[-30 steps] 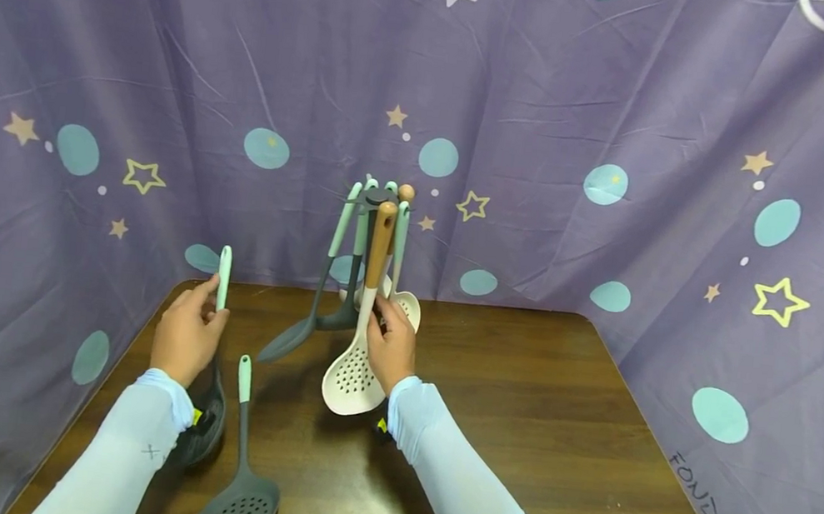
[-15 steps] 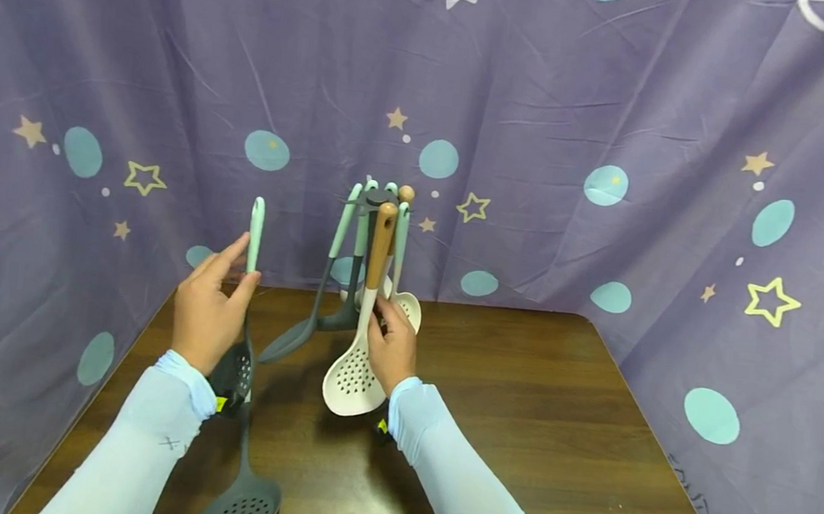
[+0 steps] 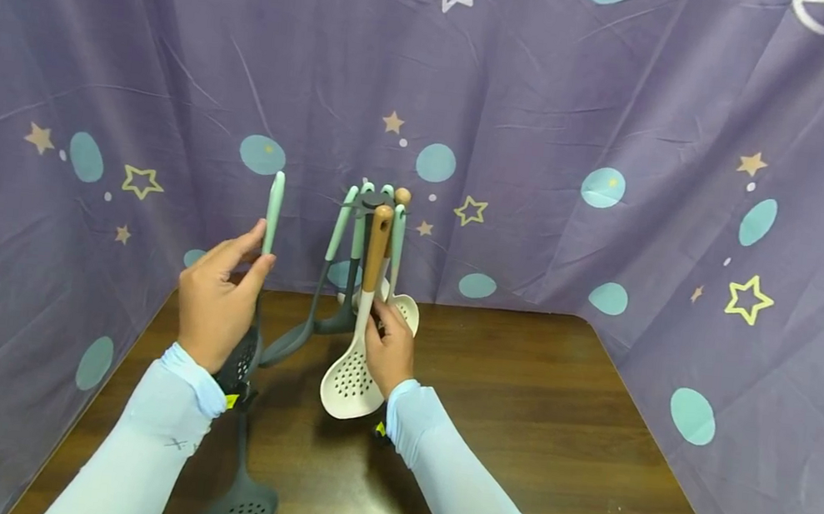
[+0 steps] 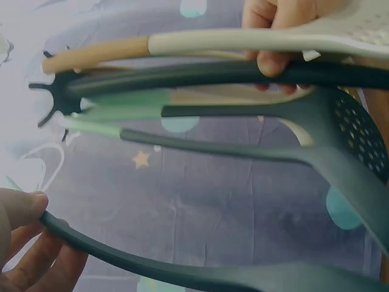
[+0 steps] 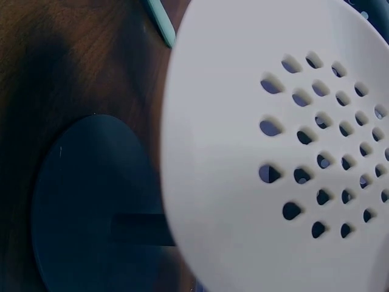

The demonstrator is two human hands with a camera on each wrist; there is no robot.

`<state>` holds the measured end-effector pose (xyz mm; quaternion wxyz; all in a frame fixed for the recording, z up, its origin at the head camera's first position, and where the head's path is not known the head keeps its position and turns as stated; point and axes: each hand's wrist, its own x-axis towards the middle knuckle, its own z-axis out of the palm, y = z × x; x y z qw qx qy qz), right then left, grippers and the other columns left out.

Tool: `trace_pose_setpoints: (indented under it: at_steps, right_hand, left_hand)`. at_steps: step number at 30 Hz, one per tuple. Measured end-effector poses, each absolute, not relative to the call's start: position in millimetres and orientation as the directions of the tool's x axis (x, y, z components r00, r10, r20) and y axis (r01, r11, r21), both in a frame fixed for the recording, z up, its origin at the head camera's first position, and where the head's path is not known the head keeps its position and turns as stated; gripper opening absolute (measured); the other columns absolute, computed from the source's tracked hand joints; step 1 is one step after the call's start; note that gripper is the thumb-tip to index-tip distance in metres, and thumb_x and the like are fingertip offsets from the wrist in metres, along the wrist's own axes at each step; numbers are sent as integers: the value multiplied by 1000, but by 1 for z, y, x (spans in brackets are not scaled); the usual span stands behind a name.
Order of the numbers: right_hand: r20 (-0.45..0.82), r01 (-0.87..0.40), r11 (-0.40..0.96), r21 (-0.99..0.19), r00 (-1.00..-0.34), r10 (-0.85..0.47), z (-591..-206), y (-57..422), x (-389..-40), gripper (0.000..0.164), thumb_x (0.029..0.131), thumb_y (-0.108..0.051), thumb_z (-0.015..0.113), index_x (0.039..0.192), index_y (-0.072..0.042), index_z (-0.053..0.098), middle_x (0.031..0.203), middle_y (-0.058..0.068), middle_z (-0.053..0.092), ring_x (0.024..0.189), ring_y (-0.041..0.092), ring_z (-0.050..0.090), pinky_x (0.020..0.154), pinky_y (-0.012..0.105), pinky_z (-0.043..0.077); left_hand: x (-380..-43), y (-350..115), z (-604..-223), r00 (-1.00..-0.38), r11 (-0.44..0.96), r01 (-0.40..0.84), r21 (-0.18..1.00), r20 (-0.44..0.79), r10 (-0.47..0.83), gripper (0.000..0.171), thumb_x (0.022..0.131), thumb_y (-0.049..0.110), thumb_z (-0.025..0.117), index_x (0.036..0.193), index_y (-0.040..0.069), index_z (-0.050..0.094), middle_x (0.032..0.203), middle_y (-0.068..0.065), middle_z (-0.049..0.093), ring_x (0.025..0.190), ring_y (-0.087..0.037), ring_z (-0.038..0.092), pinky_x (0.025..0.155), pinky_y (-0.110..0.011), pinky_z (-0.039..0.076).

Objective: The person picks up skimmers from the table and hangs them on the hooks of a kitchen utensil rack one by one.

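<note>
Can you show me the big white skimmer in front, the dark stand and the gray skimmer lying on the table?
White skimmer [image 3: 353,376], head view: on its perforated bowl.
Dark stand [image 4: 188,78], left wrist view: on its pole.
Gray skimmer [image 3: 245,497], head view: on its perforated bowl.

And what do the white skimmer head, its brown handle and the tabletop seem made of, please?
White skimmer head: probably silicone or plastic, evenly coloured, matte. Brown handle: perhaps wood, smooth, judging by tone. Tabletop: wood or laminate, grained, softly reflecting light.
</note>
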<state>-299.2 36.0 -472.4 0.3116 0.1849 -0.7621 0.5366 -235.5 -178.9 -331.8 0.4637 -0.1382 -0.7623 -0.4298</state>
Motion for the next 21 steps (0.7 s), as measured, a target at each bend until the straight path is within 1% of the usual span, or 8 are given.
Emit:
trace_pose_setpoints:
  at_steps: [4,11,14,21]
  right_hand:
    - [674,-617,356,-702,-737,52,-472,35,-300,30,98,-2,67,128,-5,72,99,11,69,82,18,60,67,25,54]
    - [671,-608,375,-700,-740,53,-472,36,-301,29,99,-6,67,127,-6,73,98,9,69,80,18,60,67,28,54]
    - [668,-604,380,-701,-742,52,-472,36,-301,28,99,-7,67,127,-6,73,98,9,68,80,18,60,68,28,53]
    - [689,-624,375,-685,-723,56,-472,36,-301,27,98,-6,69,125,-6,74,96,9,68,79,17,59,66,27,53]
  left_hand:
    - [-234,-172,-329,-536,586,621,520,828,-167,48,89,-1,79,133,15,70,113,-8,77,95,6,66,73,-7,53]
    - [-235,-163,-330,-558,588,622,517,820,-130,48,91,1,78,135,19,70,111,-7,77,91,-14,70,73,-5,52]
    - [-235,-159,-330,-563,571,636,520,818,-118,46,92,1,77,134,18,70,111,-8,77,91,-18,71,73,-4,51]
    - [-237,-152,-332,-555,563,657,501,827,-89,45,91,0,78,133,15,71,110,-9,77,90,-22,72,74,-5,52]
